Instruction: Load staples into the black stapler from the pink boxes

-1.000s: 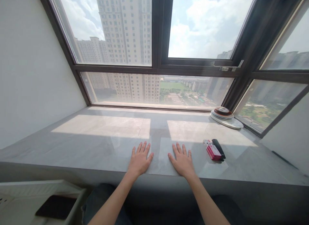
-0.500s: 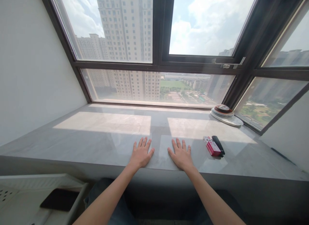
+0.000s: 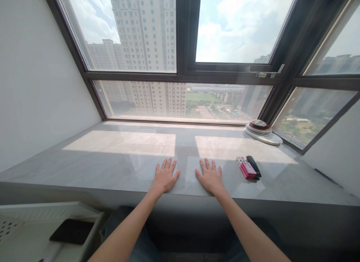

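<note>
My left hand (image 3: 165, 176) lies palm down near the front edge of the grey stone sill (image 3: 112, 172), its fingers spread and nothing in it. To its right, across a small gap, my right hand (image 3: 210, 176) rests flat in the same way, also with spread fingers. Further right on the sill are pink-and-white small boxes (image 3: 247, 169), touching a black stapler-like object (image 3: 254, 167). Neither hand touches them; my right hand is the nearer one.
A stack of plates (image 3: 261, 131) stands in the back right corner by the window frame (image 3: 180, 79). At the lower left is a white plastic basket (image 3: 56, 207) with a dark flat object (image 3: 72, 232) inside. A thin dark strip (image 3: 328, 178) lies along the right wall.
The view has shifted very slightly. Both hands stay flat on the sill, and the objects keep their places.
</note>
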The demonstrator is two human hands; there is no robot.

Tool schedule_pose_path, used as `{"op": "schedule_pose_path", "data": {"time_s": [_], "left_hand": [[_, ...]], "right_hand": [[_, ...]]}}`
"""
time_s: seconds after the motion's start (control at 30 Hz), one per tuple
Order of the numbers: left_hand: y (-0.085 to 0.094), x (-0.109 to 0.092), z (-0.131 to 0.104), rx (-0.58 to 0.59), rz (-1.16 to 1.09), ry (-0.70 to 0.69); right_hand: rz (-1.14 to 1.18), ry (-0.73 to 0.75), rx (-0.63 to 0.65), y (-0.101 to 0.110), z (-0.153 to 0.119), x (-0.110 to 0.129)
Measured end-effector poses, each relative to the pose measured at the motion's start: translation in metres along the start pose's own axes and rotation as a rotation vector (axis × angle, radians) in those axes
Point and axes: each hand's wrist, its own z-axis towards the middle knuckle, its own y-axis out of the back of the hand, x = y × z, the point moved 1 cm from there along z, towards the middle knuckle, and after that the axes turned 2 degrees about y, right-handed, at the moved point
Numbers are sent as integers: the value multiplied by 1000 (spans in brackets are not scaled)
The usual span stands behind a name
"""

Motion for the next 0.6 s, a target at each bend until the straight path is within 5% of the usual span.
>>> {"op": "schedule_pose_path", "data": {"time_s": [0.6], "left_hand": [[-5,1,6,-26,-15,-5]], "right_hand": [[3,7,-10,-8,8,-2]]}}
